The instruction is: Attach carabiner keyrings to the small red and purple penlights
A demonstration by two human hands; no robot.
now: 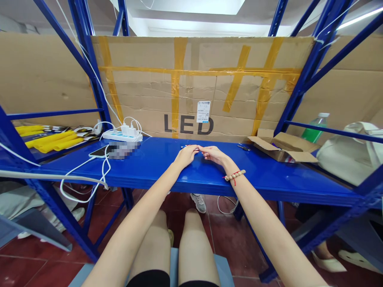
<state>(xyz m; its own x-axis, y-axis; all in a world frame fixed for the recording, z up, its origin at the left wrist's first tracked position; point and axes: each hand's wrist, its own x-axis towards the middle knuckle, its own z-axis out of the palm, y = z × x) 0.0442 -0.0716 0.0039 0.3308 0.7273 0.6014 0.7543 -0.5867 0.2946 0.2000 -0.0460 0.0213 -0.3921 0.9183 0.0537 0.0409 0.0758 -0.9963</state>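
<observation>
Over the middle of the blue shelf top (161, 167), my left hand (186, 155) and my right hand (214, 154) meet at the fingertips. Both hands are closed in a pinch around a thin, dark reddish rod-like thing (196, 149). It is mostly hidden by the fingers, and its kind is too small to make out. A slim end of something pokes out beyond my left knuckles. On my right wrist is a beaded bracelet (235, 175) with a red string. A small dark object (243, 147) lies on the shelf to the right of my hands.
A phone (101, 151) with white cables and a power strip (122, 136) lie at left, near yellow-handled items (60, 141). An open cardboard box (283, 146) stands at right, before a white bag (350, 151) and a green bottle (315, 126). Taped cardboard (143, 95) closes the back.
</observation>
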